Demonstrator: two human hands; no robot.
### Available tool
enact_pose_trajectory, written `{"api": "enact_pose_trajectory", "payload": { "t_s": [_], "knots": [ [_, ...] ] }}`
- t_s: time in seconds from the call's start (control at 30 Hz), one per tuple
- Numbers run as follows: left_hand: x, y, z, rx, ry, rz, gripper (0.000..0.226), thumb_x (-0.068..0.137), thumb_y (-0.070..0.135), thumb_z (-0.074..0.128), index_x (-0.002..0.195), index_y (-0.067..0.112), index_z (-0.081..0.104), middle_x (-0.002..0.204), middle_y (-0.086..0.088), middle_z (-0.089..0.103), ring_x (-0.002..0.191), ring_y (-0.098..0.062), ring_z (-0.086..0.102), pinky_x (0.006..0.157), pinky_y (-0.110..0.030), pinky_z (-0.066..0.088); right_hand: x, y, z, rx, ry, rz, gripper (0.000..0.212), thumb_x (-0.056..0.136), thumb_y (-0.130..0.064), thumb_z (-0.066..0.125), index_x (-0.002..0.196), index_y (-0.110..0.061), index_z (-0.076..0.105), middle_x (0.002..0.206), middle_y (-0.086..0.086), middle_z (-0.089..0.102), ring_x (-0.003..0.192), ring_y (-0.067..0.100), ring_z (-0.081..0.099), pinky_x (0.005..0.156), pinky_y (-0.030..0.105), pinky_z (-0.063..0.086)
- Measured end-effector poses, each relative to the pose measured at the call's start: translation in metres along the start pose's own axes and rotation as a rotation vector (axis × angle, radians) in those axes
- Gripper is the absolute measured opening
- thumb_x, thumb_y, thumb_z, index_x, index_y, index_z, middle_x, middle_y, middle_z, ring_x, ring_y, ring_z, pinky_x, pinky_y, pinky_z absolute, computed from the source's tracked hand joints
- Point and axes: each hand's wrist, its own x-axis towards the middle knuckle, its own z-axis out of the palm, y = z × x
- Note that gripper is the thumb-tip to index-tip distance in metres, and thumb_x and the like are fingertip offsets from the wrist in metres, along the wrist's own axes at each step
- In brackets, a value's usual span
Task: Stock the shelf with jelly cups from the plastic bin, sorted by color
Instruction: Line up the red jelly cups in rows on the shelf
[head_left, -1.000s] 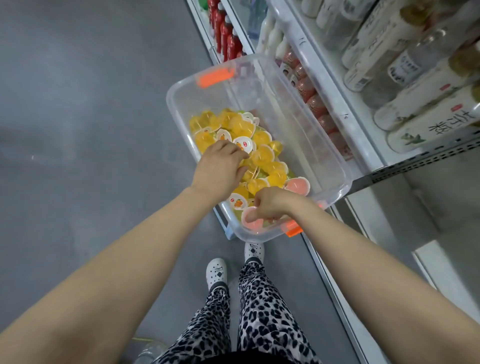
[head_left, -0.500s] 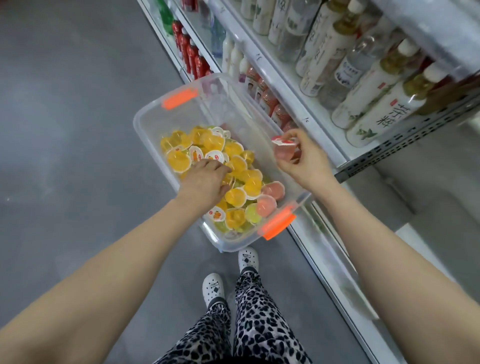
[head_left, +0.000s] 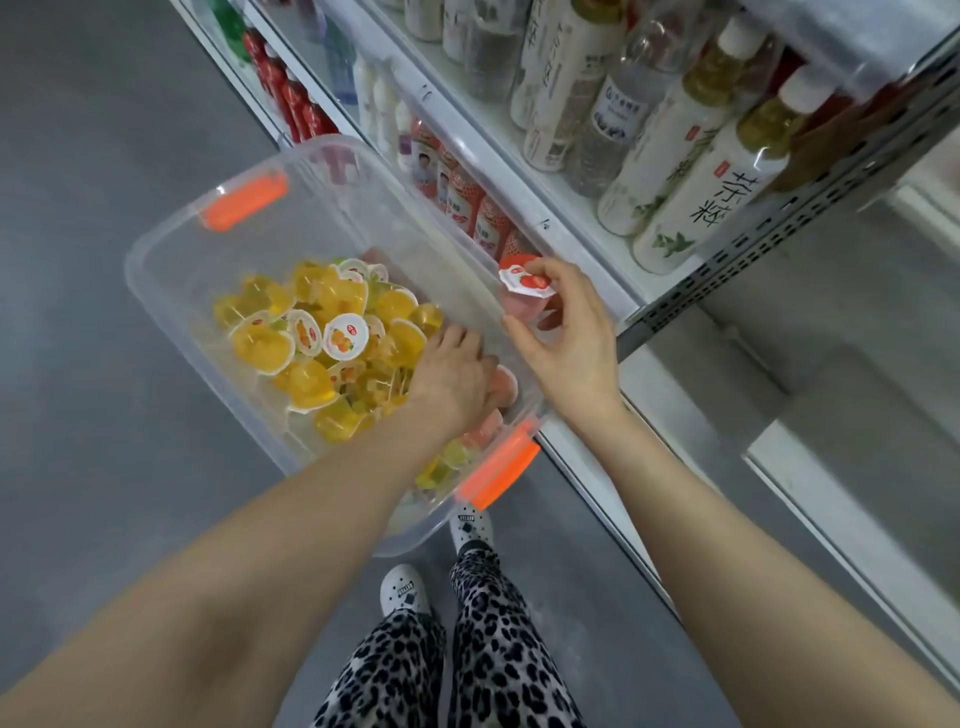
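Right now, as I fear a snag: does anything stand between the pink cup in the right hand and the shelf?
Nothing visible does. The right hand holds the pink jelly cup at the shelf-side rim of the plastic bin, close to the shelf. The spot behind the hand is hidden.

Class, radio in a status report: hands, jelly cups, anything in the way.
Right hand pinches a pink strawberry jelly cup over the plastic bin rim. Left hand down among yellow jelly cups, grip hidden. Red-labelled bottles crowd the shelf beyond.
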Motion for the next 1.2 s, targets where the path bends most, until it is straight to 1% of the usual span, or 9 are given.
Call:
{"api": "enact_pose_trajectory", "payload": {
  "t_s": [0.2,0.37,0.47,0.6,0.67,0.83,0.93,1.1,1.2],
  "knots": [
    [0.014,0.016,0.012,0.029,-0.111,-0.165,0.064,0.09,0.061,0.041,0.132,0.015,0.056,0.13,-0.007,0.05,0.124,-0.03,0.034,0.108,-0.043,0.023,0.0,0.001,-0.002,-0.006,-0.034,0.016,0.045,0.081,-0.016,0.073,0.123,-0.018,0.056,0.119,-0.007,0.06,0.111,0.006,0.055,0.092,0.021,0.046],
    [0.003,0.011,0.002,-0.065,-0.096,-0.2,0.051,0.094,0.045,0.039,0.132,0.012,0.051,0.135,-0.009,0.049,0.133,-0.029,0.033,0.11,-0.04,0.024,-0.001,-0.005,-0.005,-0.009,-0.032,0.015,0.042,0.081,-0.017,0.072,0.12,-0.019,0.057,0.117,-0.009,0.062,0.109,0.005,0.056,0.088,0.025,0.049],
    [-0.018,-0.004,-0.01,-0.242,0.043,-0.215,0.043,0.09,0.039,0.054,0.125,0.015,0.053,0.128,-0.007,0.056,0.128,-0.028,0.04,0.103,-0.038,0.032,-0.005,-0.01,-0.009,0.0,-0.03,0.037,0.045,0.078,-0.016,0.073,0.12,-0.02,0.057,0.117,-0.011,0.061,0.107,0.006,0.057,0.084,0.029,0.052],
    [-0.053,-0.028,-0.035,-0.633,0.22,-0.324,0.046,0.081,0.034,0.071,0.12,0.016,0.055,0.113,-0.008,0.065,0.106,-0.028,0.059,0.086,-0.039,0.048,-0.014,-0.022,-0.018,0.008,-0.021,0.062,0.041,0.079,-0.016,0.071,0.116,-0.024,0.056,0.114,-0.014,0.061,0.103,0.007,0.059,0.082,0.035,0.053],
    [-0.068,-0.036,-0.048,-0.817,0.249,-0.361,0.054,0.079,0.034,0.075,0.124,0.016,0.05,0.116,-0.004,0.065,0.101,-0.024,0.062,0.082,-0.036,0.051,-0.019,-0.031,-0.026,0.023,-0.016,0.077,0.037,0.082,-0.018,0.07,0.114,-0.028,0.054,0.113,-0.015,0.061,0.1,0.008,0.059,0.079,0.033,0.053],
    [-0.095,-0.043,-0.079,-0.88,0.308,-0.26,0.07,0.074,0.033,0.078,0.134,0.015,0.047,0.121,-0.004,0.06,0.105,-0.022,0.06,0.089,-0.038,0.049,-0.036,-0.056,-0.055,0.058,0.034,0.087,0.036,0.082,-0.022,0.071,0.111,-0.031,0.052,0.109,-0.011,0.062,0.091,0.009,0.059,0.074,0.034,0.054],
    [-0.105,-0.032,-0.101,-0.866,0.354,-0.162,0.06,0.073,0.037,0.079,0.125,0.018,0.055,0.114,-0.003,0.061,0.102,-0.021,0.06,0.088,-0.041,0.05,-0.05,-0.067,-0.08,0.026,0.094,0.088,0.034,0.082,-0.027,0.072,0.111,-0.03,0.054,0.11,-0.013,0.062,0.092,0.009,0.059,0.078,0.037,0.053],
    [-0.106,0.002,-0.15,-0.986,0.346,-0.052,0.057,0.06,0.045,0.079,0.111,0.028,0.06,0.107,0.005,0.066,0.095,-0.014,0.064,0.08,-0.045,0.055,-0.066,-0.075,-0.126,-0.003,0.182,0.099,0.035,0.082,-0.031,0.073,0.111,-0.032,0.054,0.107,-0.013,0.064,0.09,0.008,0.059,0.079,0.032,0.052],
    [-0.097,0.034,-0.183,-0.961,0.354,0.057,0.058,0.055,0.053,0.078,0.105,0.029,0.063,0.103,0.008,0.066,0.093,-0.009,0.063,0.084,-0.038,0.054,-0.075,-0.074,-0.168,-0.05,0.264,0.099,0.034,0.082,-0.034,0.072,0.112,-0.033,0.054,0.105,-0.015,0.063,0.085,0.006,0.058,0.076,0.027,0.051]
  ]
}}
